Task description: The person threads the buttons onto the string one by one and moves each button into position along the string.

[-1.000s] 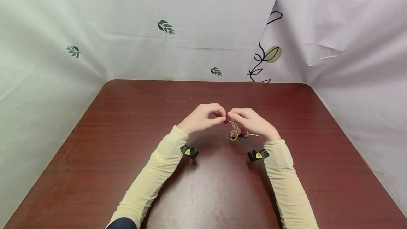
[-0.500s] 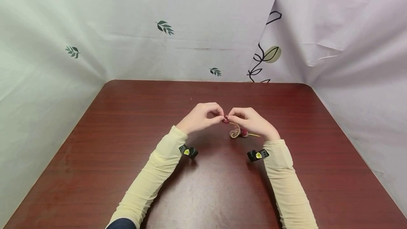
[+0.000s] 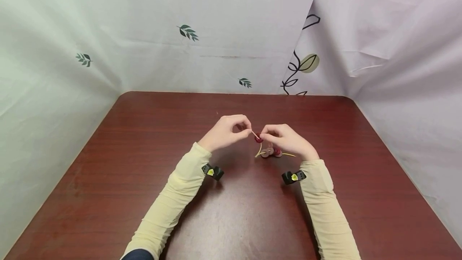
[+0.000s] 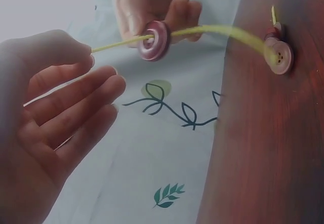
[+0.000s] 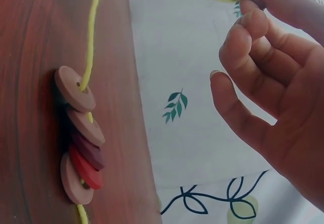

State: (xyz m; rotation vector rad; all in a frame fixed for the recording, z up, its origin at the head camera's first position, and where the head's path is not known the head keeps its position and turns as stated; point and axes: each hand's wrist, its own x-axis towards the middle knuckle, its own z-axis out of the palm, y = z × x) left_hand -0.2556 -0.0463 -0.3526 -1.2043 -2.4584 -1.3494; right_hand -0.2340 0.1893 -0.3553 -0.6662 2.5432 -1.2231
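A yellow string (image 4: 114,45) runs taut from my left hand (image 3: 225,133) through a dark red button (image 4: 155,41). Thumb and forefinger of the left hand pinch the string's end, while its other fingers are loosely bent. My right hand (image 3: 286,139) pinches the dark red button by its edge, just right of the left fingertips. From the button the string drops to several strung buttons (image 5: 76,89), pinkish, dark purple and red, lying in a row on the table. A short tail of string (image 3: 288,154) sticks out beyond them, below the right hand.
The brown wooden table (image 3: 144,131) carries the strung buttons near its middle. White cloth (image 3: 151,19) with leaf prints hangs behind it and at both sides. Each wrist wears a black camera strap (image 3: 215,171).
The left hand has moved slightly left, off the button, drawing the string through it. The right hand now holds the button alone, and the string's loop beside the strung buttons has uncurled.
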